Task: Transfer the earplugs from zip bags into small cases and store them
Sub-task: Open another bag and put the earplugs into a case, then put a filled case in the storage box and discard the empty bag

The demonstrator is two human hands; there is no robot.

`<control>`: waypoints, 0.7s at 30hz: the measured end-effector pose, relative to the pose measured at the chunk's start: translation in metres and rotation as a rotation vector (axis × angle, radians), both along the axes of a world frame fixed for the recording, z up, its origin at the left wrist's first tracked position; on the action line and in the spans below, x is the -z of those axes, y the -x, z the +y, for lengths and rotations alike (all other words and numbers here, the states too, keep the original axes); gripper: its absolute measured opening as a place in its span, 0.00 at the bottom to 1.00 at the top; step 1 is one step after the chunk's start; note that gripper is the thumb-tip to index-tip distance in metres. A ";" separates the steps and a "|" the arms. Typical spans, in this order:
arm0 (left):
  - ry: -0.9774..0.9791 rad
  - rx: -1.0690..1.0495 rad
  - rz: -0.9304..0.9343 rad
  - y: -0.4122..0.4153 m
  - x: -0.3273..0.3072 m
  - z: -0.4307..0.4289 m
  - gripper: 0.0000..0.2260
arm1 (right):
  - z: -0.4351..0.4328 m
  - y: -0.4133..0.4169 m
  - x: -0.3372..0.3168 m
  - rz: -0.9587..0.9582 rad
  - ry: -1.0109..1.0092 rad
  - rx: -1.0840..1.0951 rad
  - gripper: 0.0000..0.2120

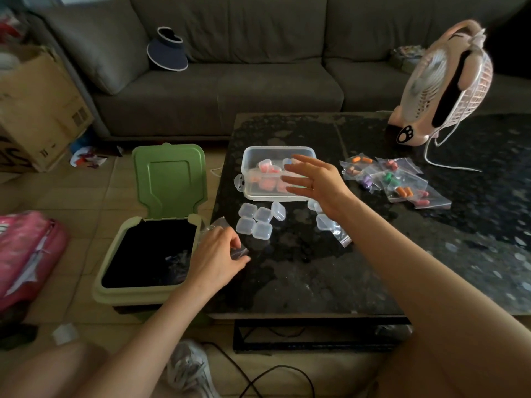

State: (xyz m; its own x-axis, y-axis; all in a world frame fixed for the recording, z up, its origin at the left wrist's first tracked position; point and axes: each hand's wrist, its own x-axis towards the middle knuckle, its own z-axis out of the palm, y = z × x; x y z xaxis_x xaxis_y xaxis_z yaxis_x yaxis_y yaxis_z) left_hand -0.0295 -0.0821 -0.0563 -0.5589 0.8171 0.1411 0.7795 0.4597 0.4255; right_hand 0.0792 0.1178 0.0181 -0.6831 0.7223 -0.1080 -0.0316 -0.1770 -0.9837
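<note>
- The left hand (218,254) is held at the bench's (301,271) left edge, its fingers pinched on a crumpled clear bag (215,224). The bag seems empty, though the plastic is too blurred for that to be certain.
- That hand is kept right beside the open green bin (115,288), most likely so that the spent bag can be dropped in as waste.
- The right hand (313,182) is held wide, fingers spread and nothing gripped, above the clear storage box (247,156). This placement suggests that a filled case has been put away there.
- Closed cases holding pink earplugs (265,165) can be seen inside the box.
- A cluster of small cases (254,222), clear and apparently unfilled, is kept just in front of the box, within easy reach of either hand.
- The zip bags (393,179) to be emptied are piled to the right of the box, well apart from the bin.
- Orange, purple, green and reddish earplugs are visible through their clear plastic, a pair or so to each bag.
- With so many bags unopened, the task is judged to be well short of complete.
</note>
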 end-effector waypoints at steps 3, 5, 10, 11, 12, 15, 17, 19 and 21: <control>-0.016 -0.015 -0.017 0.001 -0.001 -0.005 0.07 | -0.005 -0.005 0.001 -0.037 -0.018 -0.004 0.14; -0.062 -0.056 -0.003 0.005 -0.003 -0.008 0.06 | -0.010 -0.008 0.002 -0.081 -0.069 -0.030 0.12; -0.232 -0.281 0.118 0.036 -0.016 -0.018 0.04 | -0.020 -0.012 0.006 -0.227 -0.277 -0.130 0.08; -0.244 -0.349 0.112 0.044 -0.018 -0.020 0.03 | -0.021 -0.013 0.007 -0.249 -0.317 -0.140 0.07; -0.251 -0.410 0.101 0.054 -0.017 -0.023 0.03 | -0.022 -0.015 0.008 -0.267 -0.351 -0.146 0.07; -0.266 -0.548 0.039 0.080 -0.010 -0.028 0.05 | -0.024 -0.020 0.008 -0.292 -0.387 -0.151 0.06; -0.266 -0.658 -0.024 0.097 0.001 -0.032 0.06 | -0.025 -0.024 0.009 -0.309 -0.394 -0.148 0.07; -0.247 -0.747 -0.098 0.111 0.013 -0.039 0.06 | -0.025 -0.028 0.010 -0.323 -0.407 -0.144 0.07; -0.180 -0.794 -0.202 0.118 0.023 -0.045 0.05 | -0.024 -0.030 0.010 -0.337 -0.420 -0.143 0.06</control>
State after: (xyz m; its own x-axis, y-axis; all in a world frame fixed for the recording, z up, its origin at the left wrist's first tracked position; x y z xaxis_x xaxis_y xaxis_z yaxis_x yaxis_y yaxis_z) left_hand -0.1471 -0.1275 -0.0789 -0.9873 0.1443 0.0671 0.1535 0.7518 0.6412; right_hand 0.1096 0.0933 0.0078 -0.7553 0.6526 -0.0598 0.2920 0.2536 -0.9222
